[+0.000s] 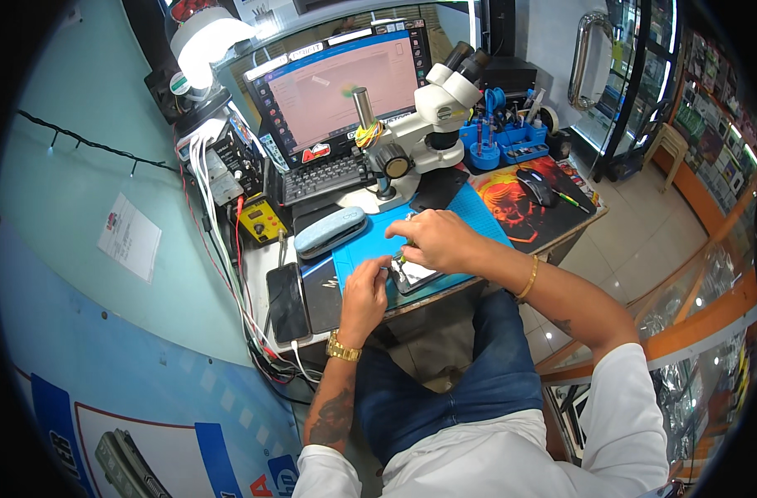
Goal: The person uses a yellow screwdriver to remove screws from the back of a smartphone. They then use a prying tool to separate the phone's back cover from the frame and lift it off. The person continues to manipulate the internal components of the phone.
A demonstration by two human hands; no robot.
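Note:
A flat, dark-edged device [414, 281], like a phone or small tablet with a pale inner face, lies on the blue work mat [358, 256] near the desk's front edge. My left hand [365, 290] is at its left edge, fingers curled together and somewhat blurred. What they pinch, if anything, is hidden. Over the device's far side my right hand [439, 241] is closed in a pinch. Something slim and dark with a greenish-yellow part shows below its fingers; its kind is too small to tell. A grey-blue hard case [330, 231] lies just beyond my left hand.
A microscope [447, 104] stands behind the mat, before a keyboard [324, 178] and monitor [345, 91]. Left are a dark phone [287, 303], cables and a yellow meter-like box [263, 219]. Right are a mouse [536, 187] and a blue tool organizer [505, 143].

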